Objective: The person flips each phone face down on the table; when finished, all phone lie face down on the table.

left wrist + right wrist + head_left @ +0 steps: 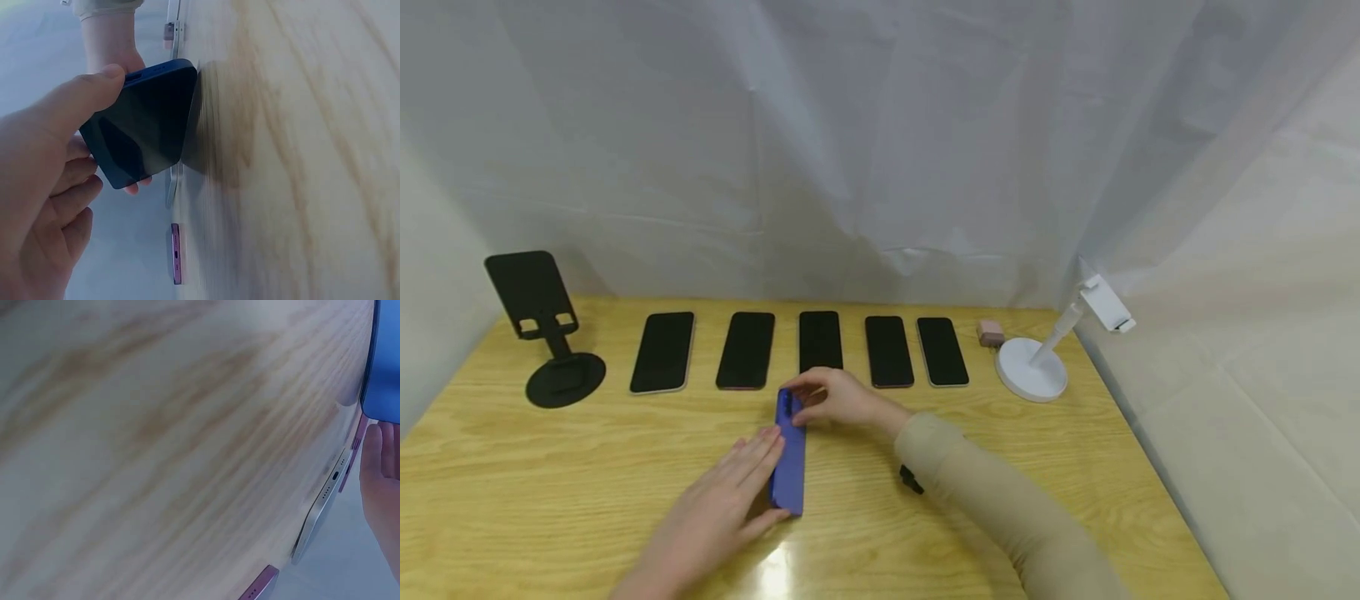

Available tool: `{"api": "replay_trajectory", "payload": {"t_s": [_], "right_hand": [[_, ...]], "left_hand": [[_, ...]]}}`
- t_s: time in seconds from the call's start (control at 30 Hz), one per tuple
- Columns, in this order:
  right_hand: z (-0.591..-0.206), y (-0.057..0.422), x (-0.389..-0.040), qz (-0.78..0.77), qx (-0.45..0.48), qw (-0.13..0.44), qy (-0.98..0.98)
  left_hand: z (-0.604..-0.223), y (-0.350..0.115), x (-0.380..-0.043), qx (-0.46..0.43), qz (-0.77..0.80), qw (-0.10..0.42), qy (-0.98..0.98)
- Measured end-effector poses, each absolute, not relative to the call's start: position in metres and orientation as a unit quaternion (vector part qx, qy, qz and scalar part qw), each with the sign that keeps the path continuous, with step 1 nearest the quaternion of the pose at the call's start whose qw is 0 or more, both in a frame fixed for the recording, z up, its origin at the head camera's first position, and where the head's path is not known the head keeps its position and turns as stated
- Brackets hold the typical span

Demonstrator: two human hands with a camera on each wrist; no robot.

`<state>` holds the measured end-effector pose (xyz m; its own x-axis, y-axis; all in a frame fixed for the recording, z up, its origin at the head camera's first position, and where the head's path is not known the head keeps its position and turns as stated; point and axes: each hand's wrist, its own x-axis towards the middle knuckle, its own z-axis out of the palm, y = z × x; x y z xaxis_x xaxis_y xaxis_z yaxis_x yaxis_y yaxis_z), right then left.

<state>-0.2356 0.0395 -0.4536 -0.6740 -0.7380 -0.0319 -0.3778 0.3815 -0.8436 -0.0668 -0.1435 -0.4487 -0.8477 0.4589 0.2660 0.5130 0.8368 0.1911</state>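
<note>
A blue smartphone [787, 467] stands tilted over the near middle of the table, its back facing right in the head view. My left hand [718, 500] grips it from the left, thumb at the near end and fingers along the long side. At the far end, by the camera bump, my right hand [838, 400] pinches it with thumb and fingers. The left wrist view shows the dark screen [147, 122] and the thumb over the port end. Only the phone's blue back [384, 369] shows at the right wrist view's edge.
Several phones lie screen up in a row at the back, from the leftmost phone [662, 352] to the rightmost phone [943, 352]. A black phone stand [567, 379] is at left, a white phone stand [1032, 369] at right beside a pink cube [990, 333]. A small black object [912, 479] shows by my right sleeve.
</note>
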Motion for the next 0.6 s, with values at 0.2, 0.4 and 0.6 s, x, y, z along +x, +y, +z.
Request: {"api": "replay_trajectory", "payload": {"t_s": [0.2,0.4,0.6], "right_hand": [[-0.4542,0.0384,-0.2350,-0.429,-0.351,0.202,0.808],[-0.4552,0.0371,-0.2353,-0.417,-0.353,0.205,0.812],[-0.4603,0.0363,-0.2382,-0.386,-0.358,0.197,0.827]], "left_hand": [[-0.4472,-0.1464,-0.0663,-0.237,-0.138,0.099,-0.957],[-0.4464,-0.1489,-0.0666,-0.217,-0.141,0.071,-0.963],[-0.4491,-0.1508,-0.0670,-0.194,-0.175,0.048,-0.964]]}}
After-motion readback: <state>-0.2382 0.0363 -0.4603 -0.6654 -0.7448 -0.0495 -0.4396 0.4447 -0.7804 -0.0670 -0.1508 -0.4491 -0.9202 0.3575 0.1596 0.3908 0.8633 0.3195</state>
